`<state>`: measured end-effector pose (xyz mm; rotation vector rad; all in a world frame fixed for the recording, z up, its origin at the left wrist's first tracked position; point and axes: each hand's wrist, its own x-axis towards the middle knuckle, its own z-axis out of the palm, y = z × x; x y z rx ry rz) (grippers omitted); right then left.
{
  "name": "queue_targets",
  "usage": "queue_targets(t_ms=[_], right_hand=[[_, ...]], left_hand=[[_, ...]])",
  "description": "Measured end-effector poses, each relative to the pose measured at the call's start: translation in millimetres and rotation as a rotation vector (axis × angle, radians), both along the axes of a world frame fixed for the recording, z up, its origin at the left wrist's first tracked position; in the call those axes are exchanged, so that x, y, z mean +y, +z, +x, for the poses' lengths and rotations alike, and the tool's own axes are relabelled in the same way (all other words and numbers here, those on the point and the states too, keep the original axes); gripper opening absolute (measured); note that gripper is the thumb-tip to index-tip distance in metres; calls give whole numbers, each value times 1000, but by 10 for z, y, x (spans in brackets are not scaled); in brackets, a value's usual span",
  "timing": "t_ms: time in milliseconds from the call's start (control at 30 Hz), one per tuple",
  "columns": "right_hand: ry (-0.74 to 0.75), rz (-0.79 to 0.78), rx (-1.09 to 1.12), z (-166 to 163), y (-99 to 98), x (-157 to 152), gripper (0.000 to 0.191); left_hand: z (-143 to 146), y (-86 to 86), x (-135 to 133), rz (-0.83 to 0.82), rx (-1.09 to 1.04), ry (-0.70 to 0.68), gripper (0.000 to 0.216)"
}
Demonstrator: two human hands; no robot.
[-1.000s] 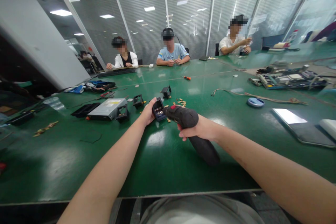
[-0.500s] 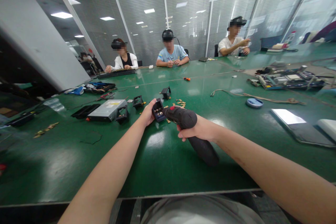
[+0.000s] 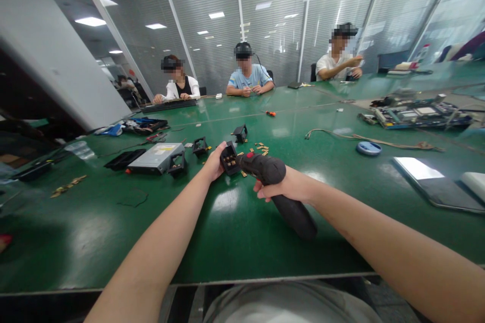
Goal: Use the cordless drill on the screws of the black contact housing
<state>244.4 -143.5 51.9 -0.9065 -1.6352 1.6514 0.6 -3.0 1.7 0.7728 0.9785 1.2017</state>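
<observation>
My left hand (image 3: 215, 163) grips a small black plastic housing (image 3: 229, 164) by its left side, its opening facing me and brass-coloured contacts showing inside. In my right hand (image 3: 282, 186) is a black cordless screwdriver (image 3: 265, 169), its handle slanting down to the right. The tool's nose points left at the housing; whether its tip touches the contacts I cannot tell. Just beyond lie several small brass pieces (image 3: 262, 148). Similar black plastic frames stand near my left hand: one (image 3: 240, 133) behind it, another (image 3: 199, 147) and a third (image 3: 177, 164) to the left.
A silver disc drive (image 3: 156, 157) lies left of the frames, with a plastic cup (image 3: 81, 150) farther left. At right are a blue round lid (image 3: 369, 148), a dark tablet-like slab (image 3: 435, 184) and a circuit board assembly (image 3: 420, 112). Three people wearing headsets sit across the green table (image 3: 212, 242).
The view has shifted very slightly. Both hands keep their holds, and the screwdriver's nose stays at the housing.
</observation>
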Motion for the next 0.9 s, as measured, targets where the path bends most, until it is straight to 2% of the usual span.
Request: queue_targets(t_ms=[67, 200, 533, 900], right_hand=[[14, -88, -48, -1, 17, -17, 40], [46, -213, -30, 6, 20, -25, 43], [28, -216, 59, -9, -55, -14, 38], [18, -180, 35, -28, -85, -20, 35]], left_hand=[[-7, -11, 13, 5, 12, -1, 41], [-21, -21, 31, 16, 31, -7, 42], [4, 37, -18, -7, 23, 4, 42], [9, -27, 27, 27, 51, 4, 46]])
